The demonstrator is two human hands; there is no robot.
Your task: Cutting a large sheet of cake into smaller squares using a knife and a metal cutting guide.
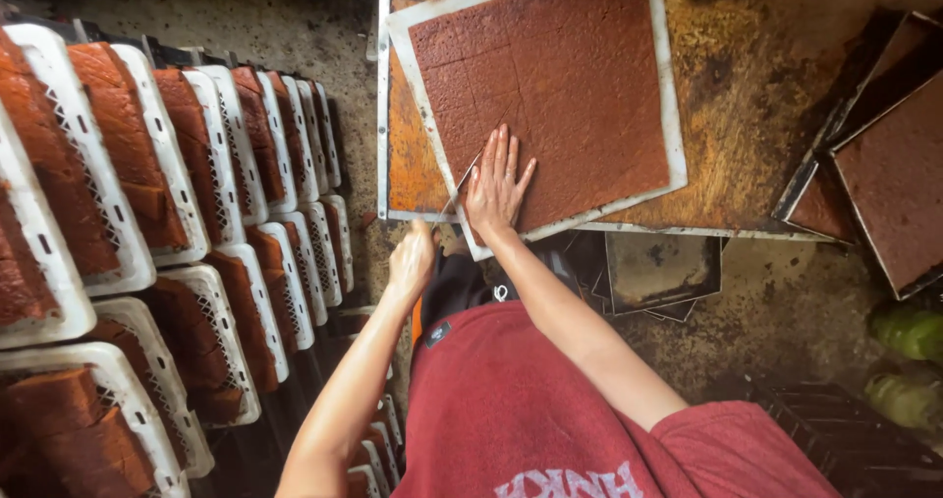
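A flat red-brown slab (580, 85) lies on a white-rimmed tray (674, 115) set askew on a rusty orange table top (747, 85). Cut lines divide the slab's left part into squares. My right hand (496, 189) rests flat on the slab's near-left corner with its fingers spread. Just below the table's edge, my left hand (413, 257) is closed around the handle of a thin knife (464, 179). The blade runs up across the tray's corner beside my right hand.
Rows of white perforated plastic crates (211, 154) packed with orange-red pieces fill the left side. Dark metal trays (889, 164) with more brown slab sit at the right. Empty dark trays (663, 272) lie under the table. Green objects (909, 331) lie at the lower right.
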